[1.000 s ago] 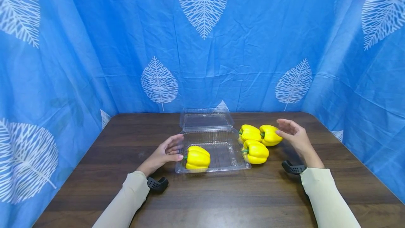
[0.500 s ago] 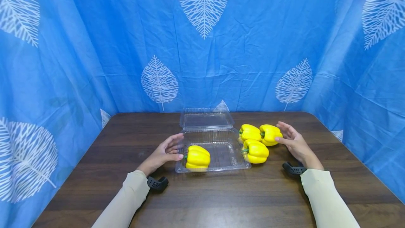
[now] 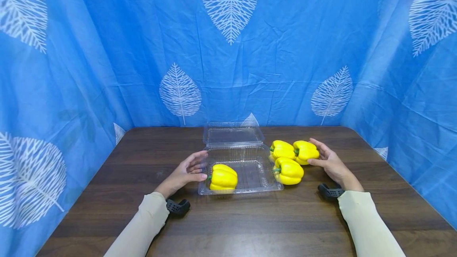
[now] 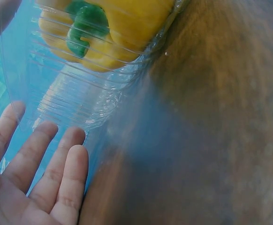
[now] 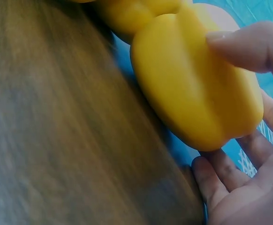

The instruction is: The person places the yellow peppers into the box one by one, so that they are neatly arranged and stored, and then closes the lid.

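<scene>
A clear plastic clamshell container (image 3: 250, 171) lies with its lid tilted back, holding one yellow bell pepper (image 3: 223, 177) in its left part. My left hand (image 3: 185, 171) stays at the container's left side, fingers extended along the wall, with the pepper's green stem showing through the plastic in the left wrist view. Three more yellow peppers sit right of the container. At the rightmost yellow bell pepper (image 3: 306, 152), my right hand (image 3: 332, 163) has its thumb on the near side and its fingers round behind the end, as the right wrist view shows.
Beside the container's right wall are a front bell pepper (image 3: 289, 171) and a back bell pepper (image 3: 282, 149). The raised lid (image 3: 233, 133) stands behind the base on the brown wooden table (image 3: 228, 225). A blue leaf-print curtain (image 3: 228, 74) hangs past the table's far edge.
My right hand has moved left and down from beside the rightmost bell pepper, and its thumb and fingers have closed in round it. The left hand and container have stayed still.
</scene>
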